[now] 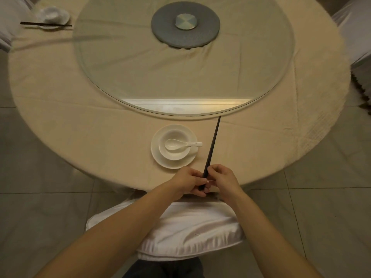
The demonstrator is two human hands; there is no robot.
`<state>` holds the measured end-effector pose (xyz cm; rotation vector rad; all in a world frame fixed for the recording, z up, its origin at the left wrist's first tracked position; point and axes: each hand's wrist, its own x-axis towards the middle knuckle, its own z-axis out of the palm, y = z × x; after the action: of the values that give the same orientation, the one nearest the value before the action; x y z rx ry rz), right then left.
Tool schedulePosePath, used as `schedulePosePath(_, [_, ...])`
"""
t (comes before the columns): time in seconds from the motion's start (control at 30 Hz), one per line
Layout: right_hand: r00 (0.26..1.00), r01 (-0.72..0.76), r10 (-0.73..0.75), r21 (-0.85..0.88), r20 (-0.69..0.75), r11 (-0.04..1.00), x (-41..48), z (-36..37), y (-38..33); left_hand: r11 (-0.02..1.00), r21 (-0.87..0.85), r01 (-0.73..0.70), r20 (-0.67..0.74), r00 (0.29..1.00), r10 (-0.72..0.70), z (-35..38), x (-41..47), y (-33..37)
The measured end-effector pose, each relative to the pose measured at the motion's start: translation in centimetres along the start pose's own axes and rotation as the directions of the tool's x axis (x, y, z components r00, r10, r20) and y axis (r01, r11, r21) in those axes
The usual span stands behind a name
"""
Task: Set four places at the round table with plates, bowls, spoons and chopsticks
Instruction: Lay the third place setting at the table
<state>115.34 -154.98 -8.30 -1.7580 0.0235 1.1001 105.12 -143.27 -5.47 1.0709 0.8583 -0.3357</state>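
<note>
A white plate (160, 158) sits near the front edge of the round table (80, 127). On it stands a white bowl (174, 135) with a white spoon (181, 145) lying in it, handle to the right. Just right of the plate, dark chopsticks (212, 146) slant up and away toward the glass turntable. My left hand (188, 180) and my right hand (222, 179) both grip their near ends at the table edge. A second place at the far left has a plate (64, 19), a bowl (51, 14) and chopsticks (30, 23) laid across the plate.
A large glass turntable (120, 57) with a grey round base (160, 29) covers the table's middle. A white-covered chair (190, 227) stands between me and the table. More white chair covers show at the far left (10, 21) and far right (355, 27). Tiled floor surrounds the table.
</note>
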Motion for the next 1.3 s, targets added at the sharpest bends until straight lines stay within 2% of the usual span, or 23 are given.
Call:
schedulePosePath(0.1, [1.0, 0.015, -0.015, -0.065, -0.002, 0.998, 0.4, 0.0, 0.0, 1.0, -0.012, 0.018, -0.007, 1.0, -0.018, -0.5, 0.2, -0.3])
schedulePosePath(0.2, [1.0, -0.024, 0.024, -0.035, 0.003, 0.999, 0.8, 0.4, 0.1, 0.999, -0.008, 0.031, -0.023, 0.999, -0.032, -1.0, 0.5, -0.6])
schedulePosePath(0.37, [0.998, -0.07, 0.07, -0.105, -0.003, 0.992, 1.8, 1.4, 0.0, 0.998, -0.024, 0.053, -0.06, 0.997, -0.054, -1.4, 1.0, -1.1])
schedulePosePath(0.5, [0.998, -0.056, 0.058, -0.143, 0.015, 0.988, 2.5, 2.3, 0.0, 0.993, -0.096, 0.067, -0.08, 0.994, -0.075, -2.1, 1.0, -1.2])
schedulePosePath(0.6, [0.999, -0.04, 0.043, -0.159, 0.016, 0.986, 2.9, 3.3, 0.1, 0.994, -0.068, 0.088, -0.094, 0.991, -0.094, -3.1, 0.8, -1.5])
schedulePosePath(0.83, [0.998, -0.034, 0.043, -0.174, 0.046, 0.984, 3.4, 4.3, 0.2, 0.995, -0.081, 0.049, -0.128, 0.99, -0.059, -4.3, 1.2, -2.2])
schedulePosePath(1.3, [0.998, -0.063, 0.068, -0.216, 0.015, 0.974, 3.3, 4.5, 0.1, 0.99, -0.127, 0.056, -0.134, 0.988, -0.073, -4.6, 1.5, -2.5])
